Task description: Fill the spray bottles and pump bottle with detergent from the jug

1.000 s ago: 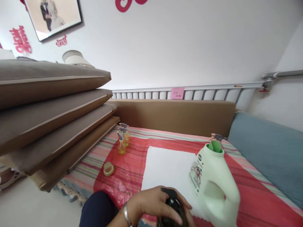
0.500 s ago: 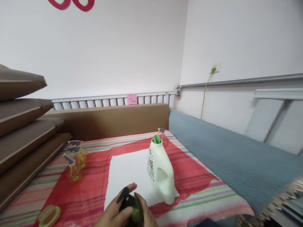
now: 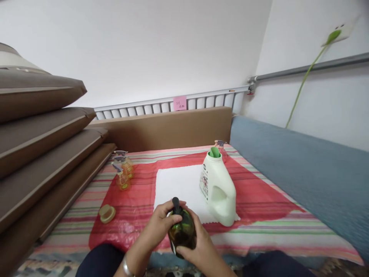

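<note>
A dark green pump bottle (image 3: 181, 231) with a black pump head sits between both hands above the front edge of the bed. My left hand (image 3: 158, 225) is wrapped round its neck and pump. From below and the right, my right hand (image 3: 198, 246) cups the bottle's body. Just beyond it stands a white jug (image 3: 217, 188) with an open green spout, on a white cloth (image 3: 175, 184).
A red plastic sheet (image 3: 259, 196) covers the striped bedspread. Small yellow spray bottles (image 3: 122, 173) stand at the left, and a yellow cap (image 3: 107, 213) lies nearer. Brown cushions (image 3: 43, 146) are stacked at left. A blue blanket (image 3: 302, 169) lies at right.
The view has swung back to the left and down. The dark bottle has risen into fuller view, and both hands now grip it more closely.
</note>
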Motion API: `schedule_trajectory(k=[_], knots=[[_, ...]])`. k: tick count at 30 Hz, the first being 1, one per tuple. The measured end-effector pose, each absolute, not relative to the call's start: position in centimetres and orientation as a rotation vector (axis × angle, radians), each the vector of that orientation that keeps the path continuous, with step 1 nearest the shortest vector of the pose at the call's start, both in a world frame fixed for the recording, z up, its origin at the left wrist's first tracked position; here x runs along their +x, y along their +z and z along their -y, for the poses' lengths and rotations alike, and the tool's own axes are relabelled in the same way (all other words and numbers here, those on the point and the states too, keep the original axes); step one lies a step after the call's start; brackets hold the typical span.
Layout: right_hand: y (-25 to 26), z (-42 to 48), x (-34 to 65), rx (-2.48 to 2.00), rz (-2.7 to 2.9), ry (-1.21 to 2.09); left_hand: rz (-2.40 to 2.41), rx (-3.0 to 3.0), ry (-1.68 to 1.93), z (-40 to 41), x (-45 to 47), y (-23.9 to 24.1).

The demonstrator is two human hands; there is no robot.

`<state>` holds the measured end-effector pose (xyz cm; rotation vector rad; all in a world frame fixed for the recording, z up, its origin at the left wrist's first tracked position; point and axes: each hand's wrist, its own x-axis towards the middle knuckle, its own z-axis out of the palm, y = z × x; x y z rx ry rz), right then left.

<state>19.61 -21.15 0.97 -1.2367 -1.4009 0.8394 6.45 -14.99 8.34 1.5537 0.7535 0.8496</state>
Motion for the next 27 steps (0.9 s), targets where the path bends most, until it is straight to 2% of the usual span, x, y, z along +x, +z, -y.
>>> schedule_trajectory(k=[5,11,16,22,27], knots=[[1.1,21.0,19.3,-1.278,1.321,0.865,-1.038,1.53,1.117,15.3,7.5,7.7],[1.5,21.2,19.6,-1.246,1.403,0.854,-0.705,1.524,0.836,15.0,6.4,8.1],[1.3,20.8,19.3,-1.332,1.35,0.82,-1.002,1.549,1.138,15.2,7.4,7.6],[0.0,20.3,19.7,-1.344,1.405,0.781,-0.738,1.536,0.858,14.7,6.4,8.1],[-0.3,20.1,19.6,-1.349,1.398,0.735,-1.074,1.61,1.185,14.4,7.0,7.4]])
